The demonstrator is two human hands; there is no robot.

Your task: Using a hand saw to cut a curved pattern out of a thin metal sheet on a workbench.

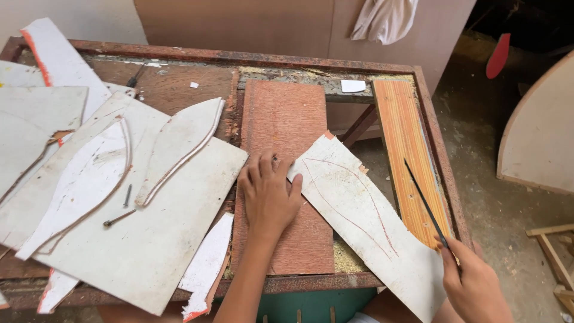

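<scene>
Thin blade (pixel 426 202) in right hand (pixel 473 286)

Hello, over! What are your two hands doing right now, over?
Left hand flat on the reddish board, touching the marked white panel. Right hand grips a thin dark blade. White offcuts and loose nails lie left.

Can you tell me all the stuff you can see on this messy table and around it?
marked white sheet: one, white with a red curved line, table right
cut white pieces: several, white, table left
reddish board: one, table middle
orange plank: one, table right edge
nails: two, dark, on the left sheets
cloth: one, white, hanging behind
thin blade: one, dark, in the right hand
left hand: flat on the reddish board, touching the marked sheet
right hand: gripping the blade
</scene>
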